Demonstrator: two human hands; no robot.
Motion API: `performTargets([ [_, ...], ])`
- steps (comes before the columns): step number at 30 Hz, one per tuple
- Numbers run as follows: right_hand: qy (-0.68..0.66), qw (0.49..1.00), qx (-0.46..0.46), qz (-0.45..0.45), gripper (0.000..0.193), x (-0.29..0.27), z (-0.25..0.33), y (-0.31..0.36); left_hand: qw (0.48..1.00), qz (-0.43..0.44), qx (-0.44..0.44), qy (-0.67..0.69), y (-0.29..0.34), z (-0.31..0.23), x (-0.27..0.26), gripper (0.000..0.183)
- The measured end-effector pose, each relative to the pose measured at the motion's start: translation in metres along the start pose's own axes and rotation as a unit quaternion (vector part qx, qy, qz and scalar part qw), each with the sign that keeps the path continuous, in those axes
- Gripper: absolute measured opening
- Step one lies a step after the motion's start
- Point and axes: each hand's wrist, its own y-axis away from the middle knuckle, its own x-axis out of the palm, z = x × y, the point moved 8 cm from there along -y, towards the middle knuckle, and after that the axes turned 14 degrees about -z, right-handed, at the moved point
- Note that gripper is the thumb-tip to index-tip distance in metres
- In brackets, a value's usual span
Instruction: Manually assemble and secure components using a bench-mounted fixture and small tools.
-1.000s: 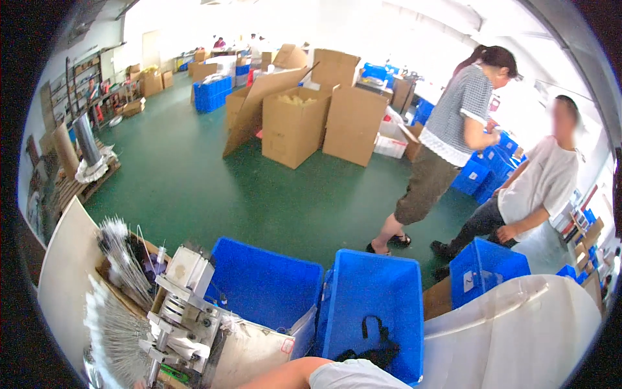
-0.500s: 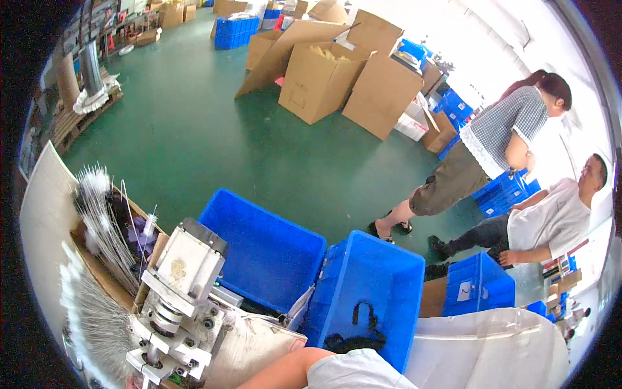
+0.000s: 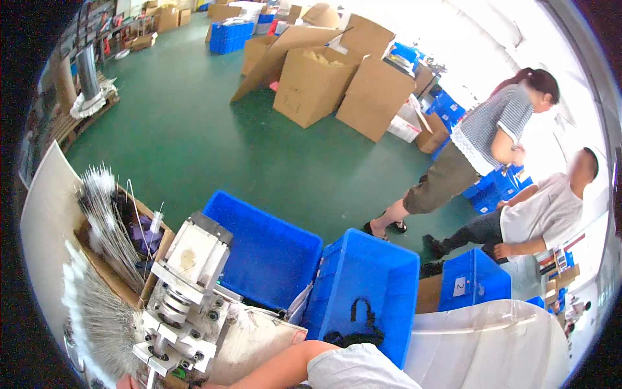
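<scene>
Only a sliver of my left hand (image 3: 127, 382) shows at the lower edge, beside the metal machine (image 3: 172, 305) with a boxy motor and clamp blocks. My bare right forearm (image 3: 278, 368), below a light grey sleeve, reaches leftward toward the machine's base. My right hand (image 3: 208, 386) is mostly cut off by the lower edge near that base. What either hand holds, if anything, is hidden. A large round brush (image 3: 97, 324) with pale wiry bristles stands left of the machine. Behind it, thin wire-stemmed brushes (image 3: 110, 227) stick up from a cardboard box (image 3: 151, 282).
Beyond the machine stand an blue bin (image 3: 259, 223) and another blue bin (image 3: 389, 259) holding black strap-like pieces (image 3: 356, 338). A translucent plastic sheet (image 3: 492, 337) lies right. Two people, one standing (image 3: 495, 123) and one seated (image 3: 541, 211), are farther right. Large cardboard boxes (image 3: 308, 91) stand on the green floor.
My right forearm has extended left and down toward the machine's base, and part of my left hand has come into view. The view has shifted slightly; the standing person's arms have moved a little.
</scene>
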Motion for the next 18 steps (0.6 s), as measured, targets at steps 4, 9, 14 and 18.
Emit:
performTargets([
  [4, 0.138, 0.984, -0.114, 0.010, 0.033, 0.025, -0.003, -0.001, 0.997, 0.015, -0.069, -0.035, -0.016, 0.017, 0.029, 0.023],
  [9, 0.140, 0.965, -0.199, -0.097, 0.028, 0.009, 0.049, 0.005, 0.994, 0.044, 0.041, -0.088, -0.020, 0.007, 0.039, 0.020],
  [14, 0.251, 0.921, -0.265, -0.138, 0.030, 0.060, 0.040, -0.014, 0.997, 0.047, 0.042, -0.051, -0.018, 0.017, 0.044, 0.020],
  [18, 0.270, 0.913, -0.258, -0.163, 0.031, 0.062, 0.039, -0.022, 0.996, 0.066, 0.015, -0.055, -0.021, 0.018, 0.044, 0.020],
])
